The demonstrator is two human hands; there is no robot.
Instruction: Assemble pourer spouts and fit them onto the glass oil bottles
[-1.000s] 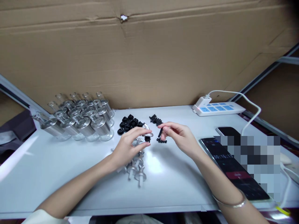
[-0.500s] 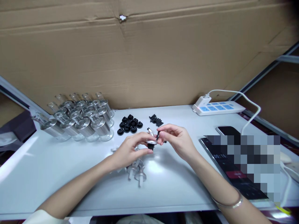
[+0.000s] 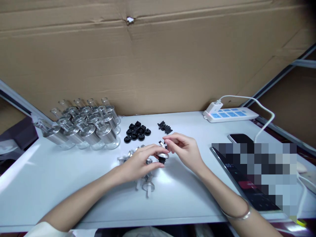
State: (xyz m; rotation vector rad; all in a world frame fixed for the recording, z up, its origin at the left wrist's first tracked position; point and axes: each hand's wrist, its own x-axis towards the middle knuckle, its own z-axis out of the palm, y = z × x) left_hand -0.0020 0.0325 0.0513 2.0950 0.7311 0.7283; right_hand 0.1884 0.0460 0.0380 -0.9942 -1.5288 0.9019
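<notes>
- The metal pour spout [image 3: 163,155] was in the air above the table [image 3: 190,200], its long axis near upright but leaning: the dark-tipped tube pointed toward 11 o'clock and the black ribbed stopper [image 3: 162,160] pointed down.
- The left hand [image 3: 140,161], at 9 o'clock from it, was part-curled around it, fingers on the metal disc and thumb low beside the stopper.
- The right hand [image 3: 186,151], at 3 o'clock, had thumb and forefinger tips close together by the tube; how tightly they closed, and on what, I cannot tell.
- Loose metal spouts [image 3: 148,187] lay toward 7 o'clock, some hidden under the left hand.
- Black stoppers [image 3: 137,131] sat together at 10 o'clock, short black tubes [image 3: 165,127] at 12.
- Bottles [image 3: 84,130] stood grouped between 9 and 10.
- A power strip [image 3: 232,114] lay at 2.
</notes>
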